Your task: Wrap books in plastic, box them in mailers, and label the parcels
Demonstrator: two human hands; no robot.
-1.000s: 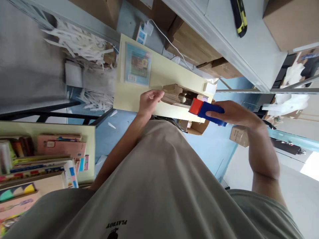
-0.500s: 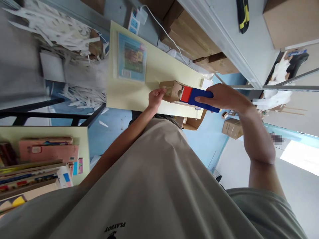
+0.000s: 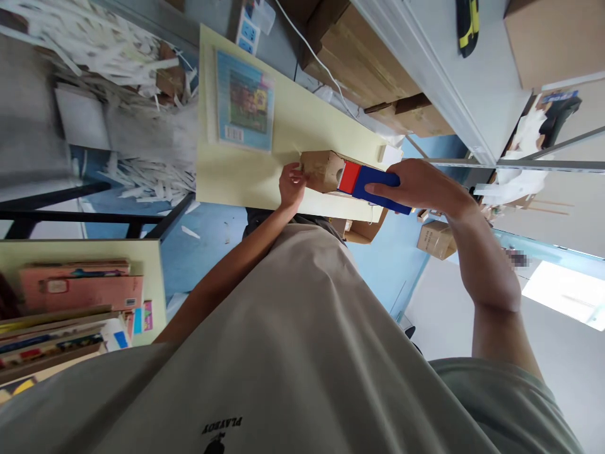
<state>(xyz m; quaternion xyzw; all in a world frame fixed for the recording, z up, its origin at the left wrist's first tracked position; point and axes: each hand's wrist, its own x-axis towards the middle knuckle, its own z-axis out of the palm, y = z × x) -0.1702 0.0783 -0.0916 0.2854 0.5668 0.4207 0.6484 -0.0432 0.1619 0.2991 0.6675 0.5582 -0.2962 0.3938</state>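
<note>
A flat blue and red block-shaped item (image 3: 380, 186) sticks out of the open right end of a small brown cardboard box (image 3: 319, 171) above the cream table (image 3: 283, 151). My right hand (image 3: 407, 183) is closed round the blue part, with the thumb across its top. At the opposite end of the cardboard box is my left hand (image 3: 292, 185), its fingers curled against the lower left corner. Whatever those fingers pinch is too small to make out. The part of the item inside the box is hidden.
A picture book in clear wrap (image 3: 246, 104) lies on the table's left. Behind are a power strip (image 3: 247, 34), a white cable (image 3: 326, 66) and large cartons (image 3: 363, 57). Paper shreds (image 3: 108, 44) fill the upper left. Books (image 3: 87, 293) stand lower left; a utility knife (image 3: 467, 28) lies upper right.
My left hand's fingers have shifted from the top of the box's left end to its lower corner. My right hand keeps its hold; the view has shifted slightly.
</note>
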